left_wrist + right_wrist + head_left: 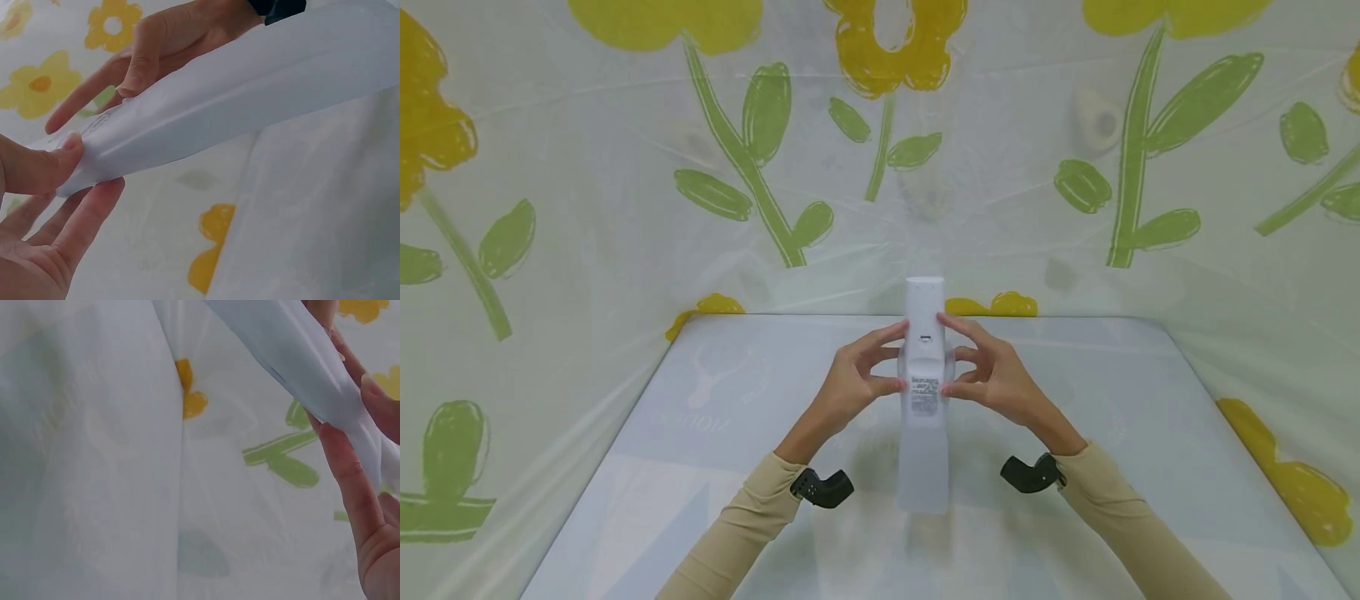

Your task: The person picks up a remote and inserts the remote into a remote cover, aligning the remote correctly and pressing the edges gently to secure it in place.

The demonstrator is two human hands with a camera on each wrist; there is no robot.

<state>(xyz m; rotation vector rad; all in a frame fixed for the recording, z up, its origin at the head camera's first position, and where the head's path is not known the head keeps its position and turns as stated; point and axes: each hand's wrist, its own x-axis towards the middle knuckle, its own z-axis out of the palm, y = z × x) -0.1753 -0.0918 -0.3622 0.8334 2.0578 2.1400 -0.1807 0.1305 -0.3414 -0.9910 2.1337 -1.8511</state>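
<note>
Between both hands stands a long white device (pixel 923 467), which has a small port (pixel 926 337) and a printed label (pixel 924 396) on the side toward me. Clear rounded edges stick out on either side of it, and its exact kind cannot be told. My left hand (pixel 850 379) pinches its left side with thumb and fingertips. From the other side my right hand (pixel 1000 379) holds it the same way. In the left wrist view, the device's smooth body (pixel 206 112) runs off to the upper right. The right wrist view shows right fingers (pixel 353 478) against its edge.
A pale table (pixel 760 467) with faint print lies under the hands. Behind it and at both sides hangs a whitish curtain (pixel 1000 217) with yellow flowers and green leaves. Each wrist carries a black camera mount, one left (pixel 823 489), one right (pixel 1030 473).
</note>
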